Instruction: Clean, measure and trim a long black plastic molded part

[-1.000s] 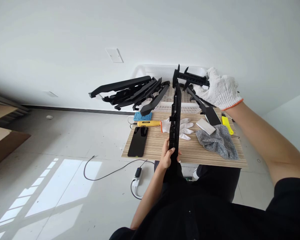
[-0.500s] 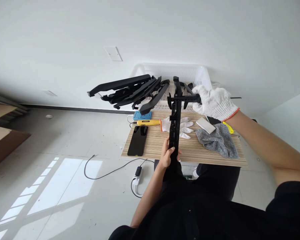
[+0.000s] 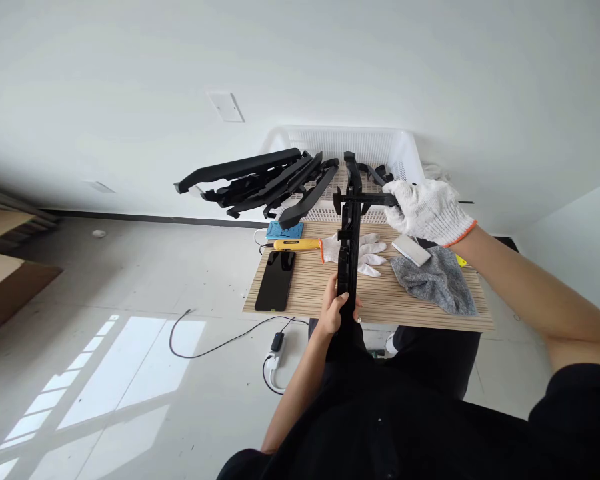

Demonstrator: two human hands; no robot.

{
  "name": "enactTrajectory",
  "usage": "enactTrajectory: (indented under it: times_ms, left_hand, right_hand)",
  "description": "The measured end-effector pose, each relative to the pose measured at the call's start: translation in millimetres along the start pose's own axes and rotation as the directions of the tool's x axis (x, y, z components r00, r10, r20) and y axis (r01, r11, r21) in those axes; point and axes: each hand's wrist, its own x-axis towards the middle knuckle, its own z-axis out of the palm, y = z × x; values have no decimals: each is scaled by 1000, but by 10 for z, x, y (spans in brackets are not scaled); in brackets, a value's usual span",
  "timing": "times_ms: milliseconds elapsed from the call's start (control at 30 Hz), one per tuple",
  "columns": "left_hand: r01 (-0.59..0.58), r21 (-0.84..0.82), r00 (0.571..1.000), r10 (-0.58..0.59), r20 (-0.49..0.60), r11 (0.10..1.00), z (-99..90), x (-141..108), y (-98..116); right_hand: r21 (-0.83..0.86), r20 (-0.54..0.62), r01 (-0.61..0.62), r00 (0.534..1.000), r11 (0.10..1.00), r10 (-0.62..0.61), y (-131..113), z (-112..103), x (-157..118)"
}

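**Your black caliper sits crosswise on the long black part**

Your left arm reaches forward from below, and your bare left hand grips the part near its close end, thumb on 1 side and fingers around the other. Your right arm comes in from the right, bent at the elbow; its gloved right hand is closed around the caliper's right portion, knuckles up.

The part points away from you, above the tabletop, running from your left hand to in front of the white basket. It passes to the left of your right hand, well apart from the glove. The caliper's 2 jaws stand on either side of it, near its far end; whether they touch it, you cannot tell from here.
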Motion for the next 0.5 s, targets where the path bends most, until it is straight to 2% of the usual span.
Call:
enactTrajectory:
  times_ms: [300, 500]
  left_hand:
    - [34, -4, 999, -34, -34, 999, 15, 7, 25]
    - [47, -4, 998, -47, -47, 999, 22, 0, 35]
  right_hand:
    - [31, 28, -39, 999, 999, 38, 59, 35, -5]
    - [67, 23, -68, 998, 995, 66, 6, 38, -14]
